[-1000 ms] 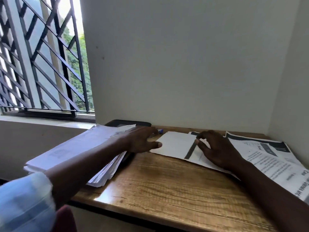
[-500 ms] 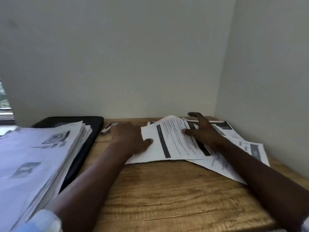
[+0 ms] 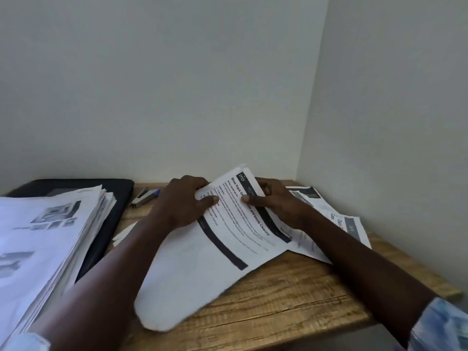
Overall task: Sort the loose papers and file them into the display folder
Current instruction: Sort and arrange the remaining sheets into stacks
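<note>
On the wooden desk: the held sheets sit at 12 o'clock, far end raised, near end drooping onto the wood.
Change: 1 second ago both hands lay on papers lying flat; now the top sheets are lifted at their far end, with the printed face headed "Shoe Rack…" turned up toward the person.
Meaning: this looks like the sorting step, a bundle pulled off the pile to be read and classed. Nothing appears filed yet.
Left hand: closed in a pinch on the sheets' left edge, thumb on the printed face, fingers curled behind.
Right hand: pinching the right edge likewise, thumb pressed on the text, fingers tucked behind.
Loose sheets: at 2 o'clock, flat, partly under the held ones.
Paper stack: thick, at 9 o'clock, resting on the black folder.
Black folder: at 10 o'clock, probably the display folder; whether it is open cannot be told.
Stapler: at 11 o'clock, between folder and left hand.
</note>
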A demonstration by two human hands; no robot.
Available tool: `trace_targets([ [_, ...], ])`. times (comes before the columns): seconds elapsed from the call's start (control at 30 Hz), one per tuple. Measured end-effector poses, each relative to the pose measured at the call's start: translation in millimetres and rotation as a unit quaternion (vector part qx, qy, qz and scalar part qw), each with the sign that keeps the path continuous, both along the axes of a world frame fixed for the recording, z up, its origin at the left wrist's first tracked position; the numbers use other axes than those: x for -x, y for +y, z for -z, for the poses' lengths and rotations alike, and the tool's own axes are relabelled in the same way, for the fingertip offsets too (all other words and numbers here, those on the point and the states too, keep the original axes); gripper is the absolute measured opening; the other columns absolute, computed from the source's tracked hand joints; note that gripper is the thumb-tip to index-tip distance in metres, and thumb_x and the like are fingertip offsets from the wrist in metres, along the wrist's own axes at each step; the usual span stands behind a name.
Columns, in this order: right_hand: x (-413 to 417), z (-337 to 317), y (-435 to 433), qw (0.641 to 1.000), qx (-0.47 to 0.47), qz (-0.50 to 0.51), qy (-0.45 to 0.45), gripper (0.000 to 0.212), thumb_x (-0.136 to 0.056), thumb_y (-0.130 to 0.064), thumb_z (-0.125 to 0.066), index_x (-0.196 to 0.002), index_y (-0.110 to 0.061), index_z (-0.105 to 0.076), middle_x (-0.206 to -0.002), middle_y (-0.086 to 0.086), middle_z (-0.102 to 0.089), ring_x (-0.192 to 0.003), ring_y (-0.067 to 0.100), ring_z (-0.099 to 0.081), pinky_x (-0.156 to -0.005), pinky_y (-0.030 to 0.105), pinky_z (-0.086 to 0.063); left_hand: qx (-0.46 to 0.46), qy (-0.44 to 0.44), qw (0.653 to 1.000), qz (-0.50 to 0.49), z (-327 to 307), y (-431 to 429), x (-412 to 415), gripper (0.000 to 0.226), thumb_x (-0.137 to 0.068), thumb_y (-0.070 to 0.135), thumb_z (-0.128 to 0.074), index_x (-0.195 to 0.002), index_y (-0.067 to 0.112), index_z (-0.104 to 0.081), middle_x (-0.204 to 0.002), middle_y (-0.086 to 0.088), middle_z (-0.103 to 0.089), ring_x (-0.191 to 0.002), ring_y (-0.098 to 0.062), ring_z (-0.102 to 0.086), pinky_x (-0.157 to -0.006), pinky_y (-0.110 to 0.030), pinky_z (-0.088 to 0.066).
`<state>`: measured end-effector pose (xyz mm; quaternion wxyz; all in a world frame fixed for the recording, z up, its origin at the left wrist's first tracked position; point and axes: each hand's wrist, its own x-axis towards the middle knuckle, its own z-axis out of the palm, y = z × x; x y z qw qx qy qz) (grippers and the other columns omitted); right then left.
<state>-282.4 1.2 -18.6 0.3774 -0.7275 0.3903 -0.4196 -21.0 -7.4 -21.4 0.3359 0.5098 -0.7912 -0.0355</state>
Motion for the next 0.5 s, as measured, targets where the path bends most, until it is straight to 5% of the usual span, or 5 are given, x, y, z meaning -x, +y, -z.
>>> trace_targets([
  [0.13, 10, 9, -4, 1.0, -0.015, 0.002, 0.007, 0.03, -0.094, -0.012, -0.073, -0.123, -0.008, -0.072, -0.118, 0.011, -0.075, -0.109, 0.03, -0.073, -0.096, 0.04, -0.057, 0.015, 0.043, 0.998, -0.036, 2, 1, -1, 0.022, -0.093, 0.045, -0.069, -0.08, 0.027, -0.065, -0.075, 0.011, -0.061, -0.08, -0.021, -0.059, -0.067, -0.033, -0.037],
  [0.23, 15, 10, -8, 0.998, -0.012, 0.045, 0.03, 0.024, -0.098, -0.026, -0.069, -0.117, -0.012, -0.076, -0.115, 0.009, -0.077, -0.108, 0.028, -0.073, -0.105, 0.051, -0.052, 0.027, 0.059, 0.995, -0.069, 4, -1, -7, 0.024, -0.095, 0.044, -0.067, -0.076, 0.03, -0.062, -0.074, 0.011, -0.058, -0.08, -0.024, -0.059, -0.066, -0.033, -0.036],
  [0.4, 9, -1, -2, 0.977, -0.155, 0.052, -0.138, 0.074, -0.101, -0.069, -0.028, -0.095, -0.014, -0.077, -0.088, 0.012, -0.077, -0.072, 0.021, -0.074, -0.06, 0.028, -0.056, 0.055, 0.085, 0.991, -0.091, 6, 0, -13, 0.031, -0.089, 0.058, -0.057, -0.08, 0.029, -0.064, -0.078, 0.01, -0.065, -0.078, -0.023, -0.061, -0.067, -0.034, -0.041],
  [0.5, 12, 0, -6, 0.971, -0.159, 0.032, -0.177, 0.093, -0.094, -0.079, -0.024, -0.11, -0.004, -0.075, -0.093, 0.015, -0.077, -0.074, 0.023, -0.074, -0.063, 0.03, -0.056, 0.062, 0.1, 0.988, -0.096, 6, 3, -12, 0.033, -0.085, 0.061, -0.05, -0.078, 0.03, -0.061, -0.08, 0.007, -0.068, -0.077, -0.024, -0.061, -0.068, -0.036, -0.046],
])
